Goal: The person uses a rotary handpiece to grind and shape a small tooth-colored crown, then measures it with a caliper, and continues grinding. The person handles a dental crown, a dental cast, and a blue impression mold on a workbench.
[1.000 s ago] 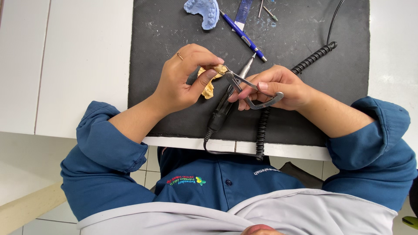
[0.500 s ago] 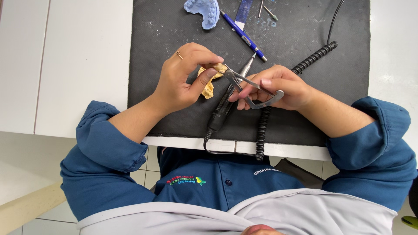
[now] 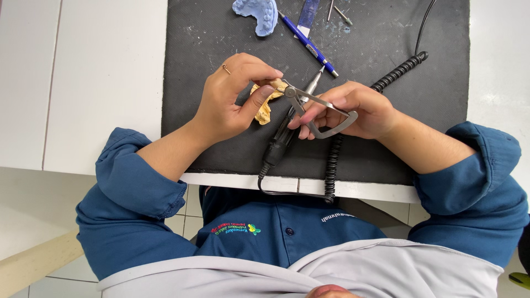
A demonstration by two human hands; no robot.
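My left hand (image 3: 229,99) is closed around a small yellowish dental cast (image 3: 264,105), thumb and fingers curled over it so that only its lower edge and one end show; my right hand (image 3: 353,110) grips a metal caliper gauge (image 3: 320,113), fingers wrapped over its curved spring frame, with the pointed tips brought to the end of the cast beside my left thumb. Whether the tips actually pinch the cast or only touch it I cannot tell, since my thumb covers the contact. Compared with the views half a second and a second ago, neither hand has shifted to any visible degree, and gauge and cast meet at the same spot; I judge this a steady hold for a reading rather than a repositioning.

Beneath the hands lies a black rotary handpiece (image 3: 287,129), its bur end pointing away from me and its coiled black cord (image 3: 353,121) looping off the near edge of the dark work mat (image 3: 193,66). At the far edge of the mat sit a pale blue dental cast (image 3: 256,14), a blue pen (image 3: 309,44) and a few small metal burs (image 3: 337,11); white bench surface (image 3: 83,77) flanks the mat on both sides.
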